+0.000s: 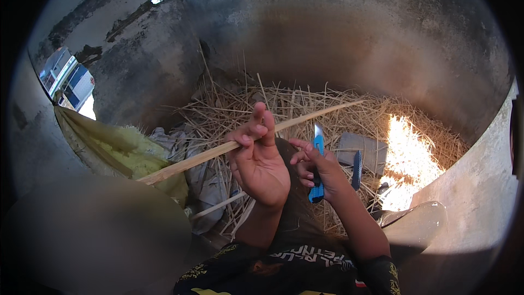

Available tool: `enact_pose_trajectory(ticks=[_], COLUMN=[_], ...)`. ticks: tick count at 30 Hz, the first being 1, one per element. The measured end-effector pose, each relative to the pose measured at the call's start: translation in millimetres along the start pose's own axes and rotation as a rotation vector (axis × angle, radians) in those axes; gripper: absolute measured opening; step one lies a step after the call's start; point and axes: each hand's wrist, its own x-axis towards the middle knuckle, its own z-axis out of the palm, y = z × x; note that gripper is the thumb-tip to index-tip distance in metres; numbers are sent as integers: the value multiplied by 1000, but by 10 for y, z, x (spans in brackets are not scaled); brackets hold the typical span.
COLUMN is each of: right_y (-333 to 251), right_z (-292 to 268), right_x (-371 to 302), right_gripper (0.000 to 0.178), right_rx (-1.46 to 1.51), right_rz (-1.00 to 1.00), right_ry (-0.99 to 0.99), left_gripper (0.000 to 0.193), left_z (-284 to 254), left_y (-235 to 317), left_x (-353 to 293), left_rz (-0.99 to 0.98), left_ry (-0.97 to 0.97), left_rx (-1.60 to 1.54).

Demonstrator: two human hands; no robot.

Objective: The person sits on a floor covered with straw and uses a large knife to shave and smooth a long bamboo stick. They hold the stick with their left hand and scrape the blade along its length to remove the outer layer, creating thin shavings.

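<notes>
A long, pale wooden strip (191, 161) slants up to the right across the view. My left hand (259, 166) is raised with its palm showing, and it grips the strip near the middle between bent fingers and thumb. The index and middle fingers point upward. In my right hand (322, 170), closed round its handle, is a blue utility knife (318, 155) with the blade out and pointing up. The blade is just below the strip and apart from it.
Loose straw and thin sticks (327, 104) cover the ground ahead, with a bright sunlit patch at the right. A yellow-green sack (125, 145) lies at the left. A curved grey wall (338, 33) encloses the space, with holes at the upper left. Beside my right forearm stands a dark blade-like piece (357, 170).
</notes>
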Motion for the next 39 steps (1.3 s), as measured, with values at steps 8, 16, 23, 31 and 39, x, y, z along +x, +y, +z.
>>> enact_pose_trajectory(ticks=[8, 16, 23, 31, 39], right_y=[-726, -1555, -1583, -1366, -946], right_z=[-73, -734, -904, -1054, -1412], right_x=[9, -107, -23, -9, 294], right_gripper=[43, 26, 26, 42, 49], right_rx=[-46, -250, -190, -295, -36], right_rz=[-407, -326, -221, -45, -85], right_ry=[275, 263, 97, 253, 467], left_gripper=[36, 44, 31, 25, 26], left_z=[30, -298, -584, -719, -877], left_y=[-338, 202, 156, 472, 221], left_x=[-398, -404, -63, -251, -486], left_rz=[-290, -754, -69, -1121, -1086], left_ry=[128, -840, -1047, -756, -706], left_rx=[-47, 916, 1774, 1210, 1103])
